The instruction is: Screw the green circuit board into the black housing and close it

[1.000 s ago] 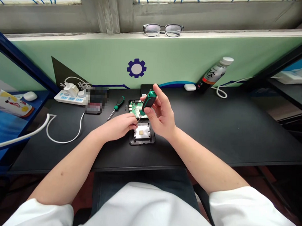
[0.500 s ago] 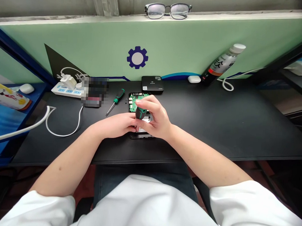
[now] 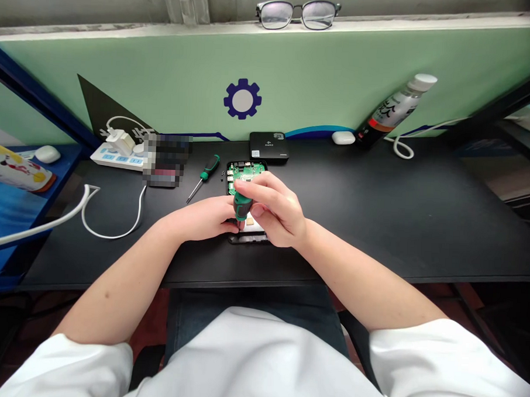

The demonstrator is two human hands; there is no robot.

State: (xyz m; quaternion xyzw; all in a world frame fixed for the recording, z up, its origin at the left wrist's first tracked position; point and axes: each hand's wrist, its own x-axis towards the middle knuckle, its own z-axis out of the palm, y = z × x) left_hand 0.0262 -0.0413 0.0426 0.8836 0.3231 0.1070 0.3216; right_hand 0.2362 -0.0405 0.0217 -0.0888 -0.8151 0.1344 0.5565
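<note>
My right hand (image 3: pixel 275 212) is closed around a green-and-black screwdriver (image 3: pixel 242 204), held almost upright with its tip down over a black device cover (image 3: pixel 250 237) with a silver plate inside. My left hand (image 3: pixel 205 217) rests on the desk with its fingertips pinched at the cover's left edge beside the screwdriver tip; what they pinch is hidden. Just behind the hands lies an opened black case with a green circuit board (image 3: pixel 247 171).
A second green screwdriver (image 3: pixel 204 176) lies left of the board. A small black box (image 3: pixel 268 146), white earbud case (image 3: pixel 342 137) and leaning bottle (image 3: pixel 394 109) stand along the green back panel. White power strip (image 3: pixel 115 155) and cable (image 3: pixel 109 234) at left. Glasses (image 3: pixel 297 14) on the ledge.
My right hand came down from a raised hold and stood the screwdriver upright over the cover. The left hand stayed at the cover's edge. The view tilted slightly down.
</note>
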